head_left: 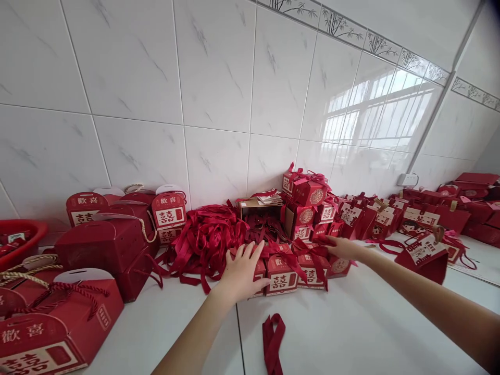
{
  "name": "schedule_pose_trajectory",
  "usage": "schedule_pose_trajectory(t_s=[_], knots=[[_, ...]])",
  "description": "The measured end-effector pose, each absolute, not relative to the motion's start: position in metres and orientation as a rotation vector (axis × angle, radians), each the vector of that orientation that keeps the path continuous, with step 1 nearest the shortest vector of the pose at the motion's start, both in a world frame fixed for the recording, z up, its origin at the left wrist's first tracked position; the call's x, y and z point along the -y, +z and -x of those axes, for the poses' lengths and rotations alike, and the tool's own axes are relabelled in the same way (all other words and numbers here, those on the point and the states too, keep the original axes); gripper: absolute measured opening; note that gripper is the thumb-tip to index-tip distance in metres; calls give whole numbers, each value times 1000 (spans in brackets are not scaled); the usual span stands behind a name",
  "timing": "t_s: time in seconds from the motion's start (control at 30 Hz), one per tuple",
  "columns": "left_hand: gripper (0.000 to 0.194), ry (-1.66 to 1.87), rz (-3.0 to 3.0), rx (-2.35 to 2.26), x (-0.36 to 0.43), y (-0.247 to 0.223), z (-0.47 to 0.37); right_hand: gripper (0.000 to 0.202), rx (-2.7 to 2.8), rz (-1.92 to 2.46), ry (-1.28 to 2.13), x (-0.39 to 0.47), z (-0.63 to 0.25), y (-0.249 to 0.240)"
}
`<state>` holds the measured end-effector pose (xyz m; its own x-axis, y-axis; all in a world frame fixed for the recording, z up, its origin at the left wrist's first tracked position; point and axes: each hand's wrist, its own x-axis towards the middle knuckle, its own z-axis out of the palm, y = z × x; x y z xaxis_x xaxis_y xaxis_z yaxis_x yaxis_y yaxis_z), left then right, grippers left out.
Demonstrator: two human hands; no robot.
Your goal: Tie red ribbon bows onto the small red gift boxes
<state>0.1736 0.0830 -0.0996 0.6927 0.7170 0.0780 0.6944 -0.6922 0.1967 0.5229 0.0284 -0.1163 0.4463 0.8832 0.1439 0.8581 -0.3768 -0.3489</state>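
Note:
A row of small red candy boxes (282, 279) with white double-happiness labels stands on the white tabletop, dark red ribbons (294, 260) tied over their tops. My left hand (242, 273) lies with spread fingers on the box at the row's left end, partly covering it. At the opposite end, my right hand (339, 248) rests with stretched fingers on the upper side of the last box (339, 267); some fingertips are hard to make out. One loose folded ribbon (272, 341) lies on the table in front of the row.
Left of the row is a heap of loose red ribbons (209, 237). An open cardboard box (258, 211) and stacked ribboned boxes (310, 195) stand behind. Bigger red gift boxes (97, 242) and a red basin (29, 227) are left; red bags (424, 258) are right.

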Motion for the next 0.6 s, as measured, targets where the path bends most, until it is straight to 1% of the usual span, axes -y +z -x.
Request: schedule_pose_trajectory(t_s=[0.13, 0.2, 0.27, 0.33, 0.4, 0.47, 0.53, 0.6], knots=[[101, 74, -2637, -1278, -97, -91, -153, 44, 1570, 2407, 229, -56, -465, -118], [103, -1, -2568, -1381, -104, -88, -140, 53, 1586, 2385, 245, -67, -444, -112], [102, -37, -2517, -1424, -108, -85, -131, 61, 1550, 2352, 201, -74, -435, -97], [106, -46, -2492, -1431, -109, -81, -126, 72, 1442, 2319, 66, -81, -437, -73], [109, 5, -2486, -1462, -107, -73, -123, 82, 1274, 2273, -129, -89, -449, -44], [106, 137, -2506, -1532, -103, -63, -117, 92, 1090, 2203, -254, -99, -467, -16], [100, 303, -2539, -1592, -97, -51, -107, 105, 953, 2115, -223, -110, -485, 4], [96, 462, -2577, -1611, -88, -41, -94, 109, 955, 2074, -129, -120, -500, 16]])
